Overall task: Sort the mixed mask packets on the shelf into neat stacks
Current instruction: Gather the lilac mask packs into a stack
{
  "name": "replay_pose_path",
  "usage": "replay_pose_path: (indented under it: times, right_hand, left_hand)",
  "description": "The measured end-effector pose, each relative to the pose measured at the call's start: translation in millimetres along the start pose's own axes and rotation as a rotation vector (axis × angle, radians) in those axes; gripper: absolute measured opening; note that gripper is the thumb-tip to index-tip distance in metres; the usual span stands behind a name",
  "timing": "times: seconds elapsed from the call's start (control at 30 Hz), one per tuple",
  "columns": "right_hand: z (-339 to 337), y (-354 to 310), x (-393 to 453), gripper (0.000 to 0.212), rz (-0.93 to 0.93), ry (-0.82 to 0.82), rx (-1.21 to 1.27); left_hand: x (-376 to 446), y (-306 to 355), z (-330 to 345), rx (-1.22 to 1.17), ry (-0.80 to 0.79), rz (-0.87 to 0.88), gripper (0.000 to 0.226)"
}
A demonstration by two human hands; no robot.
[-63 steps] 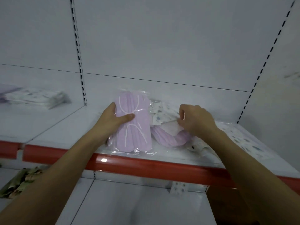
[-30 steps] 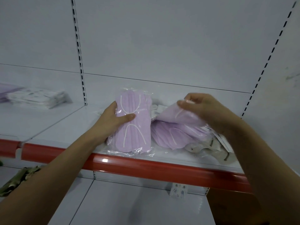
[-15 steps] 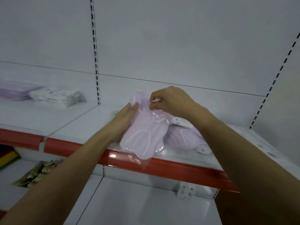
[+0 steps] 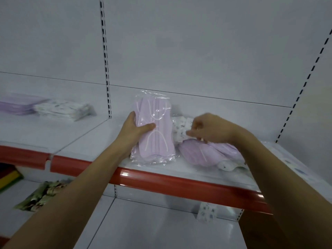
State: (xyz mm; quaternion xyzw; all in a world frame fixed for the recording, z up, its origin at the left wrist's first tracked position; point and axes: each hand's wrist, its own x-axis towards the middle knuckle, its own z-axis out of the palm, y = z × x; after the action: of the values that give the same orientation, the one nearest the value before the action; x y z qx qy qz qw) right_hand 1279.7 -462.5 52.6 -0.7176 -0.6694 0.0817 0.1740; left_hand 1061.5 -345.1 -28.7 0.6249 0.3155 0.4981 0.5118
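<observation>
My left hand [image 4: 133, 131] holds a stack of purple mask packets [image 4: 158, 142] in clear wrap, tilted up from the white shelf [image 4: 86, 141], with the thumb across the front. My right hand [image 4: 209, 129] hovers with curled fingers over the mixed pile, its fingertips at a white patterned packet [image 4: 179, 130]. More purple packets [image 4: 203, 153] lie under and in front of that hand. Whether the right fingers pinch anything is blurred.
On the left shelf bay lie a purple stack [image 4: 18, 105] and a white patterned stack [image 4: 62, 109]. A red rail [image 4: 170, 182] edges the shelf. Patterned packets [image 4: 294, 166] lie far right. A loose packet [image 4: 206, 212] and green packets [image 4: 41, 194] sit on the lower shelf.
My right hand laid a purple packet onto the stack held by my left hand, then moved back right to the mixed pile. The left-hand stack stands more upright now.
</observation>
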Motion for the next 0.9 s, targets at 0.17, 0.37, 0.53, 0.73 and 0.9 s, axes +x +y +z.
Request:
replay_pose_path:
  times: [0.17, 0.37, 0.53, 0.73, 0.9]
  right_hand:
    - [40.0, 5.9, -19.0, 0.04, 0.117, -0.07, -0.348]
    - [48.5, 11.1, -16.9, 0.012, 0.145, 0.114, -0.194]
    - [5.5, 15.4, -26.2, 0.014, 0.172, 0.189, 0.315]
    - [-35.0, 10.8, -41.3, 0.012, 0.163, 0.296, 0.679]
    - [-48.4, -18.9, -51.0, 0.015, 0.012, 0.56, 0.83]
  left_hand:
    - [-0.2, -0.1, 3.6, 0.048, -0.029, 0.004, 0.042]
    - [-1.0, -2.8, 2.4, 0.054, -0.031, 0.001, 0.04]
    - [1.3, -6.3, -4.6, 0.079, -0.05, 0.0, 0.098]
    - [-3.8, -0.9, 0.9, 0.144, -0.021, 0.001, 0.073]
    - [0.1, -3.8, 6.2, 0.191, -0.014, 0.021, 0.04]
